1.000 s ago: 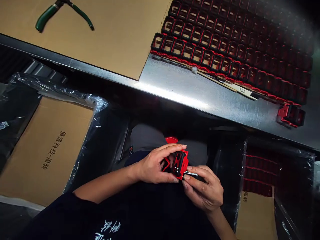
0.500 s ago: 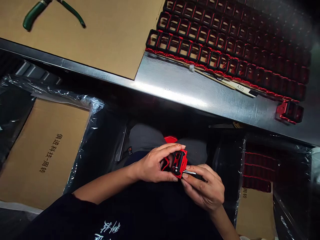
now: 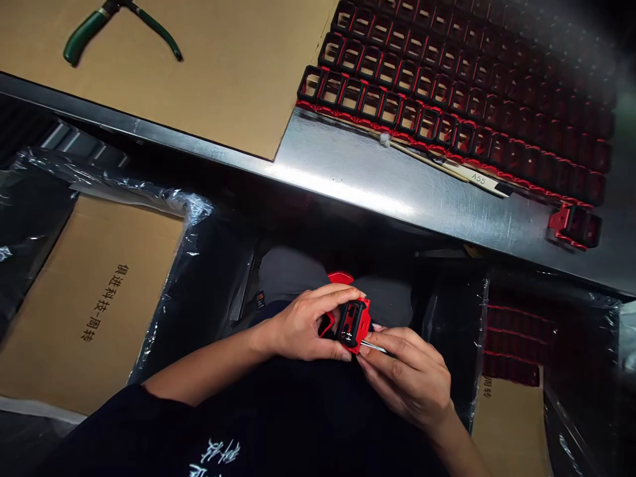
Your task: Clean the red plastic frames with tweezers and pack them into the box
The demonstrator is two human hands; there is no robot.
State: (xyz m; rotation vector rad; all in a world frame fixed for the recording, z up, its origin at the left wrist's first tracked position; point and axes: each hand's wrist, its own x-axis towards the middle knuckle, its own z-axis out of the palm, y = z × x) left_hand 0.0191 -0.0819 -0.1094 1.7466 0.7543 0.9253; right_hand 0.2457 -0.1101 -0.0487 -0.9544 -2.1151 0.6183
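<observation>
A red and black plastic part is gripped between the thumb and fingers of my left hand, above my lap. Close against its right side, my right hand pinches a thin metal tool, whose shaft reaches the part's red lower edge. The rest of the tool is hidden by my fingers. Another red piece shows just beyond my left hand, over my lap.
Rows of red and black frames stand on the metal table, with a labelled stick before them. Green-handled pliers lie on cardboard. Plastic-lined boxes with cardboard flank my lap; the right one holds red parts.
My right hand has shifted slightly down and right, and its grip on the tool looks changed. The table and pliers appear a little farther right in view.
</observation>
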